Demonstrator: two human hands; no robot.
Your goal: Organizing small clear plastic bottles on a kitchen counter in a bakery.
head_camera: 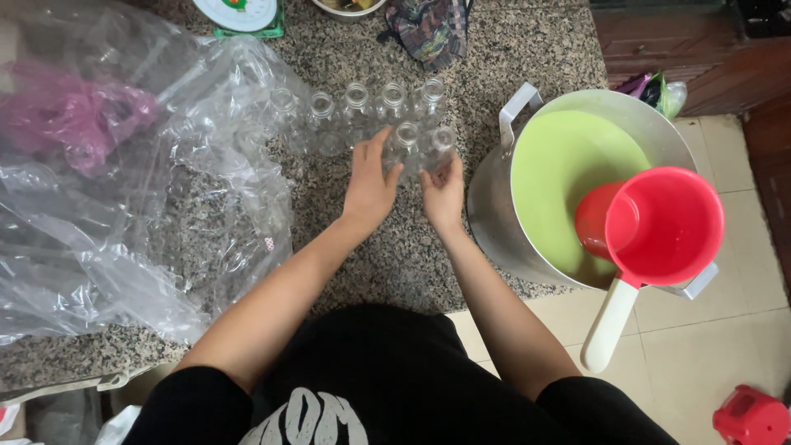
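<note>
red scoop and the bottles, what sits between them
In the head view, the metal pot of green liquid sits between the red scoop and the clear bottles.

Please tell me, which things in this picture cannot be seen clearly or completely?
- Head view: the scale and bowl are cut off by the top edge.
- The contents of the plastic bags are blurred by wrinkled film.
- The left hand and right hand partly cover the front clear bottles.
- The red scoop hides part of the green liquid.

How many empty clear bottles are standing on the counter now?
7: five in a back row, two in front at the left hand and right hand. More may hide under the plastic.
</note>
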